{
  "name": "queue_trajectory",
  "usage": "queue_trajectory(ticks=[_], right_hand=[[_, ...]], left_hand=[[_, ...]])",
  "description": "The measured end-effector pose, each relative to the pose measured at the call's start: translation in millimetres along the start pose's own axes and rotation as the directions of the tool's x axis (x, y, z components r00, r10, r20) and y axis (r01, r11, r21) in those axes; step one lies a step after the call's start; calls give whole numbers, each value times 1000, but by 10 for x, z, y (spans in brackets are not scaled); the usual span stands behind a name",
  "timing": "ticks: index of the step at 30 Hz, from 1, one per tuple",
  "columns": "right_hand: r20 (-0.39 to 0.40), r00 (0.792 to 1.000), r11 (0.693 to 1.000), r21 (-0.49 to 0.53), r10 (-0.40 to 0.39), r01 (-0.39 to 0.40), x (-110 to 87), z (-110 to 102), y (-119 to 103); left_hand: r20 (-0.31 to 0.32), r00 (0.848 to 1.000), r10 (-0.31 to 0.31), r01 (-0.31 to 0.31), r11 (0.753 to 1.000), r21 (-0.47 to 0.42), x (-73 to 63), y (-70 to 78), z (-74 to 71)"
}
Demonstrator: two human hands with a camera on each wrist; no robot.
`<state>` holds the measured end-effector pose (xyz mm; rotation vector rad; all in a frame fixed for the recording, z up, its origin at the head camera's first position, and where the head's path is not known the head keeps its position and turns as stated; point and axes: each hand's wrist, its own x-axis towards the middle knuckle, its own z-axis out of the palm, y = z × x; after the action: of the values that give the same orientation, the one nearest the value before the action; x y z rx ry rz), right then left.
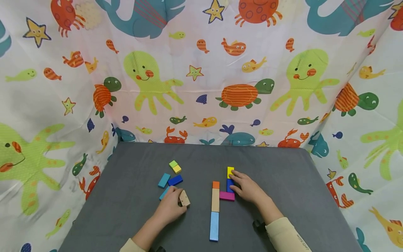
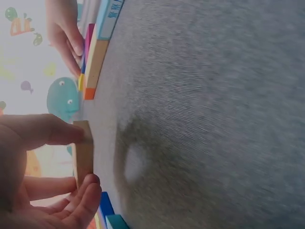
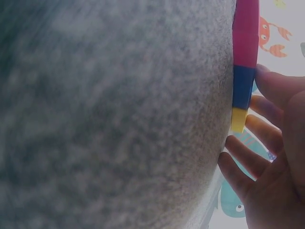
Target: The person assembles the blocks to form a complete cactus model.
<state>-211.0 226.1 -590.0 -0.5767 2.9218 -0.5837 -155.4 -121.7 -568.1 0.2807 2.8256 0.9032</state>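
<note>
1. Nearest, a light-blue block (image 1: 214,226) begins a row running near-to-far on the bench (image 1: 270,157).
2. Left of that row, the left hand (image 1: 170,206) pinches a wooden block (image 1: 184,198), its long axis slanting far-left to near-right.
3. Farther, right of the row, the right hand (image 1: 250,189), fingers extended, touches a dark-blue block (image 1: 229,186).

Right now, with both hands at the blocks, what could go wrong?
The wooden block is pinched by the left fingers, so it might slip.
Those fingers are close to a teal block and could knock it.
The right fingers are at the yellow block and dark blue block; a nudge could spoil their line.
</note>
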Motion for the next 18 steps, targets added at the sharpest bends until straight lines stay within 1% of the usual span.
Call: queue_trajectory(ticks=[3, 7, 10, 14, 18], right_hand=[[2, 1000, 1000, -5, -2, 2, 0, -6, 4], [1, 1000, 1000, -1, -5, 5, 1, -6, -4], [3, 1000, 1000, 0, -4, 4, -2, -7, -5], [8, 1000, 1000, -3, -6, 6, -4, -2, -1], [-1, 1000, 1000, -1, -4, 4, -6, -2, -2]], left_hand=[[13, 1000, 20, -20, 1000, -18, 56, 61, 4], [10, 999, 53, -53, 998, -30, 140, 114, 11], [13, 997, 71, -71, 997, -43, 221, 130, 26], [17, 997, 80, -79, 995, -56, 332, 127, 61], [22, 994, 107, -105, 992, -76, 456, 149, 58]])
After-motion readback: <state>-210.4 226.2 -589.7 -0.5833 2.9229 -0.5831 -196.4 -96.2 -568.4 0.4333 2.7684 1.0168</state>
